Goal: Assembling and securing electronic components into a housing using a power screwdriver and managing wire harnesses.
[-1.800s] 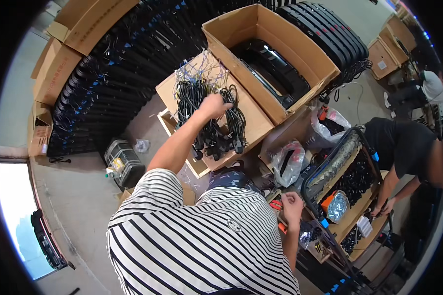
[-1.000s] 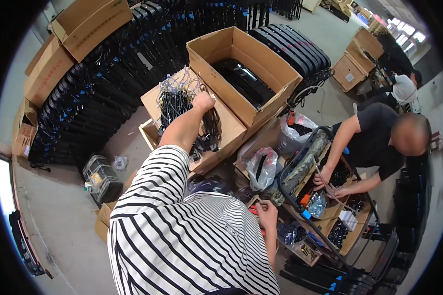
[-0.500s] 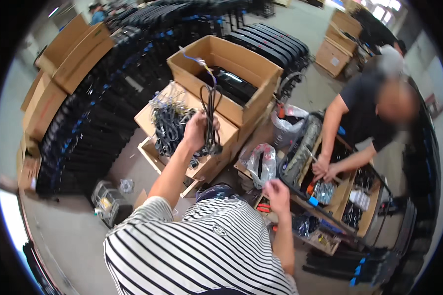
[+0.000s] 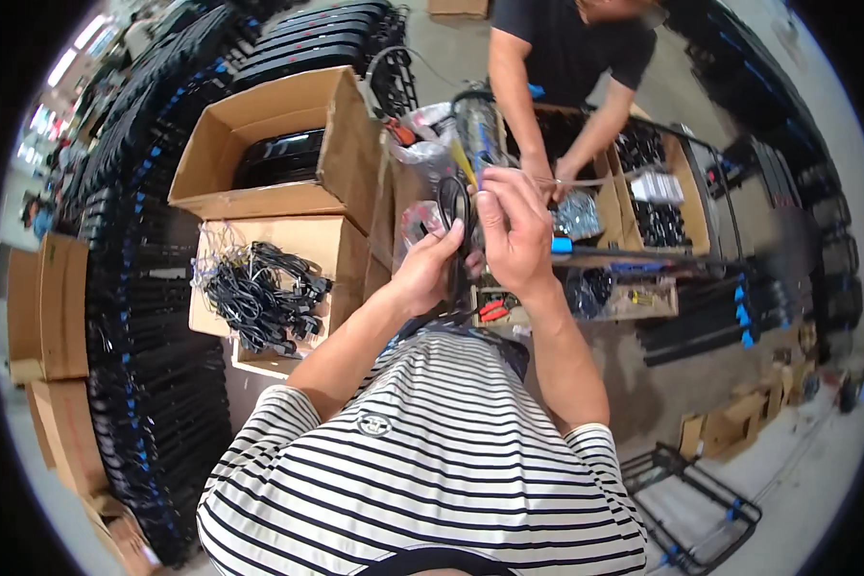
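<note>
My left hand [image 4: 430, 267] is closed around a looped black cable [image 4: 455, 204], held up in front of my chest. At the top of the cable, yellow and blue-purple wires show beside the fingertips of my right hand [image 4: 516, 235]. Those fingers are pressed together on the wire end, partly hiding it. To the left, a tangled pile of black cables [image 4: 264, 293] with thin loose wire ends lies on a closed cardboard box [image 4: 350, 257].
Behind the pile stands an open carton [image 4: 341, 144] with glossy black parts inside. At right, a co-worker's hands [image 4: 552, 182] reach into a parts cart with wooden bins [image 4: 605, 206]. Red-handled pliers [image 4: 494, 309] lie near my waist. Stacked black frames [image 4: 154, 384] line the left.
The cable has moved from beside the pile to in front of me, in my left hand. My right hand has come up to its wire end. My view has turned rightward.
</note>
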Available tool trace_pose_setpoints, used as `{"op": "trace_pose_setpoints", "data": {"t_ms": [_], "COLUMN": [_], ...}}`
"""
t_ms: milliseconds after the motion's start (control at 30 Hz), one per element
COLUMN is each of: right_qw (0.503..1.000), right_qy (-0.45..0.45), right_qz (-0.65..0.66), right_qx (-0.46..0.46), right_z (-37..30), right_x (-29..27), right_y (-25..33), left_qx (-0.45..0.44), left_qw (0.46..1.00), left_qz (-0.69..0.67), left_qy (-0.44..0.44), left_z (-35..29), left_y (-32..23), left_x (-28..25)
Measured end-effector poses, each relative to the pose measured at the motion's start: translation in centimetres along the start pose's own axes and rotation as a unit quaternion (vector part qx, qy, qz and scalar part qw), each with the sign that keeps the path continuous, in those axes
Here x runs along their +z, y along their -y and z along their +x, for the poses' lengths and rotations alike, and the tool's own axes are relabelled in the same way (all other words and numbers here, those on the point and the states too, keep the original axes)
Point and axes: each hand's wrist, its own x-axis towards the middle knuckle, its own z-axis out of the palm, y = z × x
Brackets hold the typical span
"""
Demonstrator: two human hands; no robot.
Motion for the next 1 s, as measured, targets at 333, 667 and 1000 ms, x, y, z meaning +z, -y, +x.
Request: {"op": "trace_pose_setpoints", "data": {"t_ms": [333, 667, 1000], "right_qw": [0.632, 0.599, 0.672], "right_qy": [-0.449, -0.654, -0.586], "right_qz": [0.418, 0.256, 0.253], "right_qx": [0.474, 0.386, 0.375], "right_z": [-2.6, -4.2, -7.1], "right_x": [-12.7, -30.2, -28.5], "right_y": [-5.2, -5.7, -2.3], "left_qx": [-0.326, -0.230, -0.046], "left_qw": [0.877, 0.811, 0.704], "left_qz": [0.021, 0.357, 0.542], "left_qy": [0.352, 0.403, 0.456], "left_z": [5.9, 3.3, 2.9], "left_y": [5.9, 9.2, 8.8], "left_x": [7.8, 15.6, 11.0]}}
